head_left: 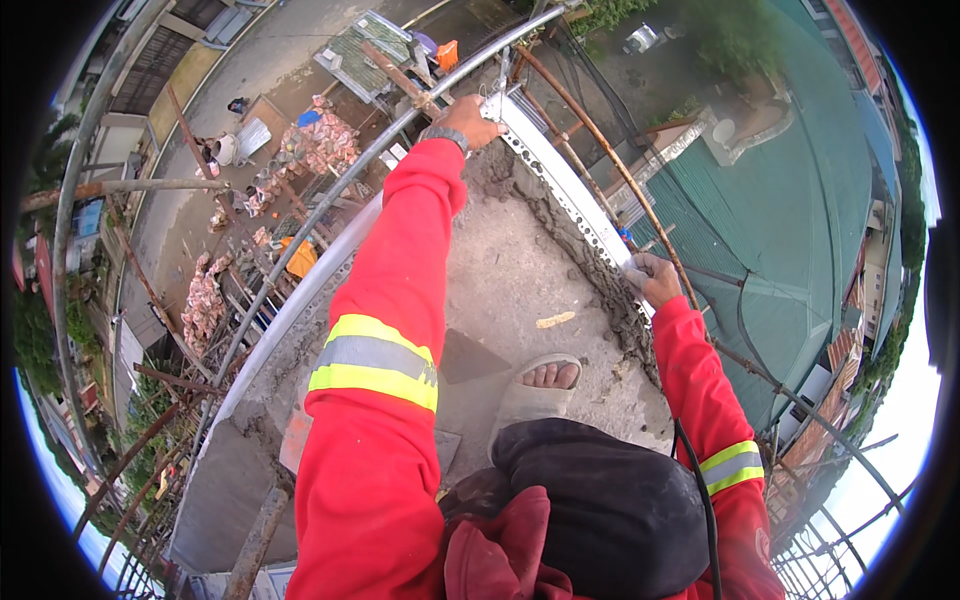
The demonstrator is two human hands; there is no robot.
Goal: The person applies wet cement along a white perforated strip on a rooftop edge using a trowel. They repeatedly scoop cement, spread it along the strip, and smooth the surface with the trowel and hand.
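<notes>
- Lining up this white perforated strip (pixel 562 188) along the right edge of the concrete slab (pixel 505 265) looks like the step I'm on.
- My left hand (pixel 468 124) is clamped on its far end; my right hand (pixel 654 279) pinches it closer to me.
- Rough grey mortar (pixel 608 284) runs right beside it.
- Next move, I'd guess, calls for getting it straight, then pressing both ends evenly.

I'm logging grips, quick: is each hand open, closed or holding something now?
Left hand: at the far end of the white perforated strip; firm grip cannot be told.
Right hand: closed, holding the same strip nearer the body.
</notes>
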